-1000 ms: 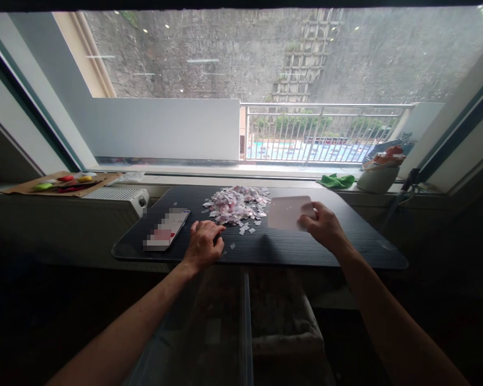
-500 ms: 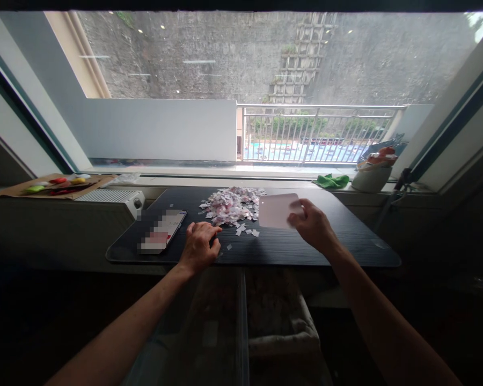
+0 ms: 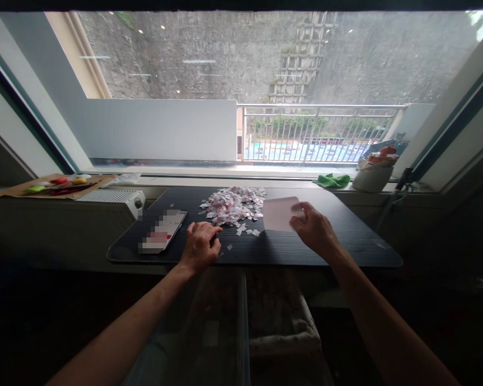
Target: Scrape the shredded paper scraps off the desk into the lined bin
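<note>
My right hand [image 3: 314,225] grips the right edge of a thin, pale plastic scraper [image 3: 280,214] with rounded corners. It is held tilted above the black table [image 3: 338,241], just right of a heap of small cut paper pieces [image 3: 233,205]. Several loose paper bits [image 3: 247,231] lie at the front of that heap. My left hand [image 3: 201,244] rests on the table near its front edge, fingers bent and thumb apart, with nothing seen in it. Left of this hand lies a phone [image 3: 165,230], its screen partly pixelated.
A radiator [image 3: 116,201] stands left of the table, beside cardboard [image 3: 8,188] bearing coloured items. On the sill at right are a green cloth [image 3: 333,181] and a pale pot [image 3: 372,178]. Below the table's front edge sits a clear plastic bin [image 3: 209,332]. A large window is behind.
My right hand and the scraper have shifted slightly to the right and down, a little away from the paper heap. The left hand stays where it was.
</note>
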`<state>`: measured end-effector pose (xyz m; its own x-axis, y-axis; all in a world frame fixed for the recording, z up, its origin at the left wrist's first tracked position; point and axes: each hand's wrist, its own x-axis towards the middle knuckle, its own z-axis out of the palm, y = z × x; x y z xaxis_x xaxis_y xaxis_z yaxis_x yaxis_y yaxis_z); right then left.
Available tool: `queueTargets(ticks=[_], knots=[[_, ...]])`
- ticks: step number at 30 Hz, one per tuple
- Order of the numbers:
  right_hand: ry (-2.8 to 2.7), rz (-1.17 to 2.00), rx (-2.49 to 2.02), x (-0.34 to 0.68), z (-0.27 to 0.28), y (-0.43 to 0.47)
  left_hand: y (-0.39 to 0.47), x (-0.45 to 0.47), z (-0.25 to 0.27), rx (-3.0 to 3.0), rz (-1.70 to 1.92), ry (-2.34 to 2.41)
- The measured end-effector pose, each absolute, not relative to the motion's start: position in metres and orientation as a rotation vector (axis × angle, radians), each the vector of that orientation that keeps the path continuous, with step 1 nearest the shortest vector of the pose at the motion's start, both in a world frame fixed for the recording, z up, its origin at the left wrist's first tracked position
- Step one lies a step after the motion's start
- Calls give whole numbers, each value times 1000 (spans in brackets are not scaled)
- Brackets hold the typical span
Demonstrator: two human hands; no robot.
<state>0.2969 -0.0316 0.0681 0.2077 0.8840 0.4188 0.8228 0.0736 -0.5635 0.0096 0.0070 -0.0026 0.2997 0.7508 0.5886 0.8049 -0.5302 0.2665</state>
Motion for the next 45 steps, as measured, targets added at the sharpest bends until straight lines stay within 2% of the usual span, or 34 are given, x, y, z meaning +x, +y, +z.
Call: queueTargets(ticks=[7, 13, 20, 35, 38, 43, 45], knots=[[-1583, 582, -1430, 276, 54, -28, 8, 10, -4, -2463, -1072, -1502], [-1516, 755, -1327, 258, 29, -17, 13, 8, -7, -2436, -1123, -1564], [-1335, 1106, -1266, 256, 15, -14, 15, 9, -7, -2419, -1155, -1622], [-1392, 1245, -1218, 250, 11, -25, 14, 9, -5, -2409, -1182, -1648], [-1391, 1117, -1234, 259, 20, -27, 14, 10, -6, -2403, -1179, -1649], [-1429, 422, -1557, 285, 41, -27, 12, 11, -5, -2433, -1160, -1609], [-1473, 314, -1610, 286, 46, -26, 11, 11, -5, -2439, -1159, -1592]])
